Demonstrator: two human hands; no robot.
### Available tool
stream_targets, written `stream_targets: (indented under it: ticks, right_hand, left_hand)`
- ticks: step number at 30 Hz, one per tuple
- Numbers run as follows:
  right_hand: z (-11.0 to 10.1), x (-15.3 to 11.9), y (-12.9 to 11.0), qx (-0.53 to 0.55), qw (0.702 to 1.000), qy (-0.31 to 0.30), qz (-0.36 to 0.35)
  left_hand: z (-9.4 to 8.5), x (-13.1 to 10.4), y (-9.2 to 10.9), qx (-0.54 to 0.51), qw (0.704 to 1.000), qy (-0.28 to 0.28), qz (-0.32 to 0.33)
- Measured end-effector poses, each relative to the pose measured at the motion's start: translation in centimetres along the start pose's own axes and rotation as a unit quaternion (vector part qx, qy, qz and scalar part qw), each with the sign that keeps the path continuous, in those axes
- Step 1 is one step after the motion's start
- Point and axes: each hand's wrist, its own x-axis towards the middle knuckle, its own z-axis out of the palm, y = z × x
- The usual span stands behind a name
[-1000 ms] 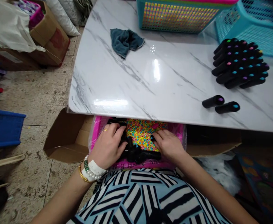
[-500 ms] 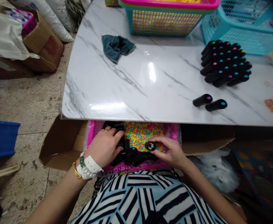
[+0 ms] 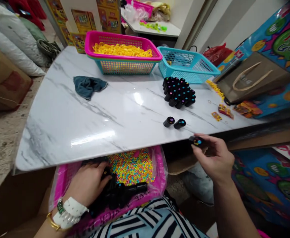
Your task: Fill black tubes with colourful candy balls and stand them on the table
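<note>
Though what the left hand (image 3: 87, 182) grips is unclear, the right hand (image 3: 214, 158) pinches a black tube (image 3: 196, 141) (likely light, stiff), best held mid-barrel.

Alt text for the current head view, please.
The right hand holds a black tube by a marbled tabletop; the left hand is among black tubes in a pink basket of colorful beads. Clustered tubes stand on the tabletop.
</note>
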Motion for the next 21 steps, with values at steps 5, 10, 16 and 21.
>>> stream_targets:
  ticks: [5, 10, 16, 21]
  right_hand:
    - [2.6, -2.4, -3.1, 0.009, 0.959, -0.170, -0.227]
    - [3.9, -3.3, -3.7, 0.064, 0.967, -0.183, -0.168]
    - [2.8, -2.8, -3.8, 0.238, 0.957, -0.150, 0.072]
    - [2.5, -0.1, -0.2, 0.199, 0.968, 0.061, 0.141]
  left_hand:
    - [-1.2, -0.1, 2.9, -0.053, 0.998, 0.035, 0.012]
    - [-2.5, -0.2, 5.0, -0.138, 0.989, 0.003, 0.060]
    - [-1.8, 1.1, 5.6, -0.215, 0.972, -0.014, 0.092]
    - [0.6, 2.4, 5.0, -0.270, 0.957, -0.016, 0.106]
